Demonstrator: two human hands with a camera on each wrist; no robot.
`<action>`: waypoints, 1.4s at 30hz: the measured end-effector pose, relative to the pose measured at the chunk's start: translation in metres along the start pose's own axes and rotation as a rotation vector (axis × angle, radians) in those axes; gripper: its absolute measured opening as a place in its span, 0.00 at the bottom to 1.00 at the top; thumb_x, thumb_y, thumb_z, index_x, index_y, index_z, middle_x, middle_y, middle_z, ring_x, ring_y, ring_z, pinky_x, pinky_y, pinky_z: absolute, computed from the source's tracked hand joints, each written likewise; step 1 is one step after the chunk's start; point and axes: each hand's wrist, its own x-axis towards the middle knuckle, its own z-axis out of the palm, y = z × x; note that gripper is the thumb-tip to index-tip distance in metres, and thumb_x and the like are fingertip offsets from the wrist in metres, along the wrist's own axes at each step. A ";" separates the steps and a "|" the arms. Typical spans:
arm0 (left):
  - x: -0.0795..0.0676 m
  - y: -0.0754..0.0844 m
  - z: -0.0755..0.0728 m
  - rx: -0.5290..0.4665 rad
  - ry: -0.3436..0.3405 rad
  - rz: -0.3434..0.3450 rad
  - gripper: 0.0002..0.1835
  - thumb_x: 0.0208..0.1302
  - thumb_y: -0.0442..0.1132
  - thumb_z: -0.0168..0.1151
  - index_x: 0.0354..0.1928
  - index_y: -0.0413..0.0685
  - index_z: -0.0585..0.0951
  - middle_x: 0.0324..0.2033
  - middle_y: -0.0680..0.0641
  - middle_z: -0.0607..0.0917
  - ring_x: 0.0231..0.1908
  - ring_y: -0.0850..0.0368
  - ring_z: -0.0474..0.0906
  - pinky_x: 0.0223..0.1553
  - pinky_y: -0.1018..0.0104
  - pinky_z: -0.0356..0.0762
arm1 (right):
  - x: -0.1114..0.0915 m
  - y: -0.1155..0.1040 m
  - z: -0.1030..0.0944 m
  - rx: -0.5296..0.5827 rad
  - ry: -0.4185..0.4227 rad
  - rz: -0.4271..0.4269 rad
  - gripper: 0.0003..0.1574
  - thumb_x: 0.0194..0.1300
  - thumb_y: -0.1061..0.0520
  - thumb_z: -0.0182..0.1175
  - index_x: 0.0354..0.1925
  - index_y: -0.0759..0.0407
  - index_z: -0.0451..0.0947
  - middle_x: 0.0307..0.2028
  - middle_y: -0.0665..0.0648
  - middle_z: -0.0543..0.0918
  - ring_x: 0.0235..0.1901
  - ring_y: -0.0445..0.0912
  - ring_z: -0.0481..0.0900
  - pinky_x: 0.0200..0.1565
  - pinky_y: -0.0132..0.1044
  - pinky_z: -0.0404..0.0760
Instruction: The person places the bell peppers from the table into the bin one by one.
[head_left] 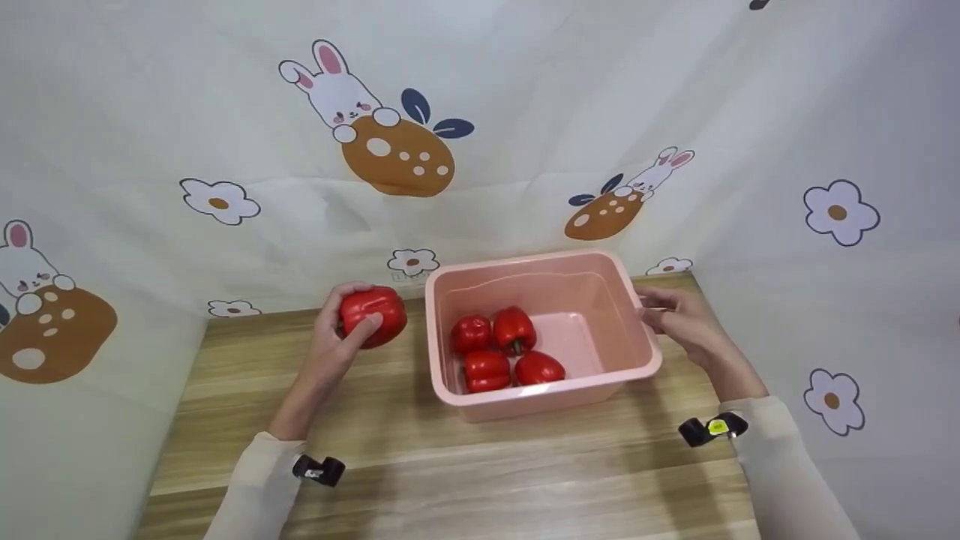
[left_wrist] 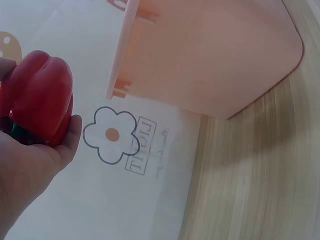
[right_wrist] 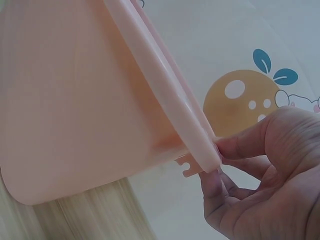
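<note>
A red bell pepper (head_left: 379,309) is gripped in my left hand (head_left: 335,337), held left of the pink plastic basin (head_left: 544,395). In the left wrist view the same pepper (left_wrist: 45,95) lies between thumb and fingers, its green stem partly hidden by the palm. My right hand (head_left: 686,328) pinches the basin's right rim; the right wrist view shows thumb and fingertips on either side of the rim (right_wrist: 170,95). Inside the basin, several red bell peppers (head_left: 487,371) sit together toward the left.
The basin stands on a wood-grain table (head_left: 465,480). A pale curtain (head_left: 517,97) printed with rabbits and flowers rises behind the table and along both sides.
</note>
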 end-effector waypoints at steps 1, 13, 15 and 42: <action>0.000 0.002 0.002 0.001 -0.004 0.004 0.28 0.69 0.35 0.65 0.69 0.46 0.70 0.65 0.47 0.74 0.64 0.50 0.69 0.54 0.70 0.83 | 0.000 0.000 0.000 0.005 -0.003 -0.002 0.34 0.73 0.63 0.60 0.75 0.66 0.69 0.61 0.76 0.81 0.44 0.38 0.87 0.46 0.28 0.88; 0.008 0.015 0.025 -0.035 -0.041 0.067 0.28 0.67 0.32 0.67 0.68 0.44 0.72 0.64 0.47 0.78 0.62 0.49 0.74 0.54 0.65 0.85 | 0.000 0.000 0.000 0.013 -0.005 0.011 0.34 0.74 0.63 0.59 0.75 0.67 0.69 0.60 0.74 0.81 0.44 0.36 0.85 0.47 0.27 0.87; 0.010 0.017 0.030 -0.036 -0.050 0.077 0.28 0.67 0.31 0.67 0.67 0.44 0.73 0.64 0.47 0.78 0.62 0.49 0.74 0.55 0.64 0.85 | 0.000 0.000 0.000 0.012 -0.002 0.017 0.34 0.74 0.63 0.59 0.75 0.66 0.69 0.60 0.73 0.80 0.44 0.37 0.85 0.47 0.26 0.86; 0.034 0.045 0.078 0.061 -0.208 0.191 0.26 0.67 0.40 0.70 0.65 0.51 0.73 0.62 0.45 0.79 0.60 0.46 0.77 0.54 0.52 0.87 | -0.001 0.001 0.000 -0.007 0.000 0.020 0.34 0.74 0.62 0.58 0.76 0.64 0.69 0.61 0.73 0.80 0.45 0.37 0.84 0.48 0.24 0.85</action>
